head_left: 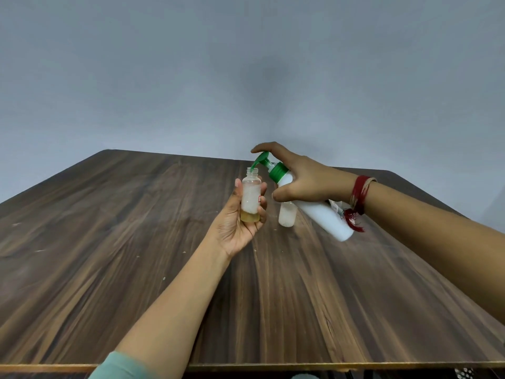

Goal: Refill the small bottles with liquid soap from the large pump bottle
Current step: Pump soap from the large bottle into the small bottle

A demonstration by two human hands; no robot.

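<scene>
Fingers of the left hand (237,222) curl round an open small bottle (250,196), upright above the table (136,242), a little yellow soap inside. The right hand (303,181) grips the tilted pump bottle (322,214), forefinger on the pump (263,158), spout at the small bottle's mouth. A second bottle (287,214) stands on the table below

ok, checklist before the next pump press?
1. Held small bottle uncapped, mouth up: ok.
2. Nozzle at its mouth: ok.
3. Left grip wrapped round the held small bottle, upright: ok.
4. Right grip round the tilted pump bottle, finger on the pump head: ok.
5. Room left: only a thin yellow layer at the bottom: ok.
6. Second small bottle on the table, uncapped: cannot tell, top hidden.
</scene>
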